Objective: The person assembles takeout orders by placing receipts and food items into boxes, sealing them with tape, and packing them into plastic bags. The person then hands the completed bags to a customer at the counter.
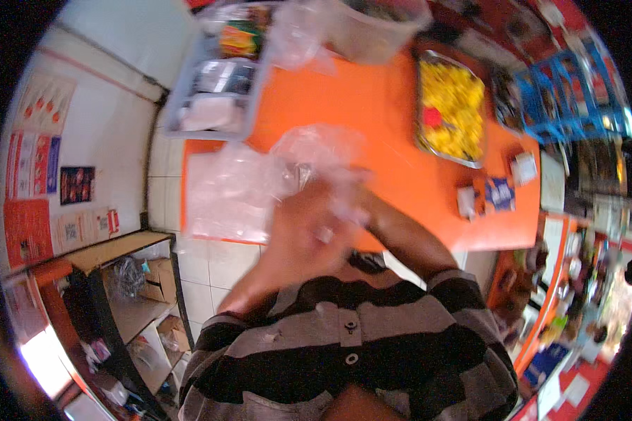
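Observation:
My left hand (303, 218) and my right hand (355, 192) meet over the front of an orange tabletop (316, 100), both blurred by motion. Thin clear plastic (347, 202) is bunched between them, and my left fingers appear closed on it. The fingers of my right hand are mostly hidden by the plastic and the left hand. Just beyond the hands lies a crumpled clear plastic bag (321, 142). More clear plastic sheeting (229, 192) spreads over the table's left front corner.
A grey plastic bin (174, 118) with packets stands at the back left, beside a translucent tub (371, 39). At right are a foil tray (418, 134) of yellow food with a red-handled utensil, small boxes (499, 193) and a blue crate (553, 94). Shelving (137, 326) stands lower left.

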### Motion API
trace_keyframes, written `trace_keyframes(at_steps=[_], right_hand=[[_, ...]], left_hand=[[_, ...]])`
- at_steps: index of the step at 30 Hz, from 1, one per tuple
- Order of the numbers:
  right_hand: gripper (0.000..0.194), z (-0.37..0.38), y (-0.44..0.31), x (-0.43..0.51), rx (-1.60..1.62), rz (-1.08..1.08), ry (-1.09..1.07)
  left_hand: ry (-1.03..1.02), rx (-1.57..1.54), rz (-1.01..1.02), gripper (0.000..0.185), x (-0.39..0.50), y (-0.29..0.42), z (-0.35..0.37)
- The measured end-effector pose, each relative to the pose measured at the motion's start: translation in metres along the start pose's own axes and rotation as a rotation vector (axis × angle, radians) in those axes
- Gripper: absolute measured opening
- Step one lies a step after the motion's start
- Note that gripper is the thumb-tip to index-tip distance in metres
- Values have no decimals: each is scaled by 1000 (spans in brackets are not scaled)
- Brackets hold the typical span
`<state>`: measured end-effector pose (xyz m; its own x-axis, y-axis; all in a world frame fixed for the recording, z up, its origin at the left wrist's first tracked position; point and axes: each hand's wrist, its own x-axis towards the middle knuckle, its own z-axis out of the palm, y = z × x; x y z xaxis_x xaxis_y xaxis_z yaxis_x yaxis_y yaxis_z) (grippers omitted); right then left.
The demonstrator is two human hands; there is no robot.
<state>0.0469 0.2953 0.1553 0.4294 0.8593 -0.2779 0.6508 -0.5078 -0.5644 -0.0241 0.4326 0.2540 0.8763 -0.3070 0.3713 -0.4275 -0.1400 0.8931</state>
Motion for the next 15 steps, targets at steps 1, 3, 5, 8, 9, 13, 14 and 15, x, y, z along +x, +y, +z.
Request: trace_keyframes(at_steps=[1,3,5,8,9,13,14,15], right_hand=[[37,8,14,-25,71,37,-45],[38,19,38,-83,294,89,-117],[35,30,54,-147,821,-46,-58],[51,47,64,-222,1314,-280,-143],[55,55,58,-231,1603,-530,-201],[70,62,23,-238,2018,-1331,-302],[68,58,20,-248,1968,-1323,-449],[67,51,21,-260,1932,-1339,-579]], left_hand=[[94,-43,-61,5,5,-6,12],[116,-119,-341,26,4,-2,37],[116,-112,-266,26,11,-3,72],[81,-334,-368,27,12,-2,133],[51,-453,-406,28,11,-4,154],[26,-639,-467,32,4,-11,211],[52,-613,-459,33,1,-13,219],[74,-588,-452,33,0,-15,225]])
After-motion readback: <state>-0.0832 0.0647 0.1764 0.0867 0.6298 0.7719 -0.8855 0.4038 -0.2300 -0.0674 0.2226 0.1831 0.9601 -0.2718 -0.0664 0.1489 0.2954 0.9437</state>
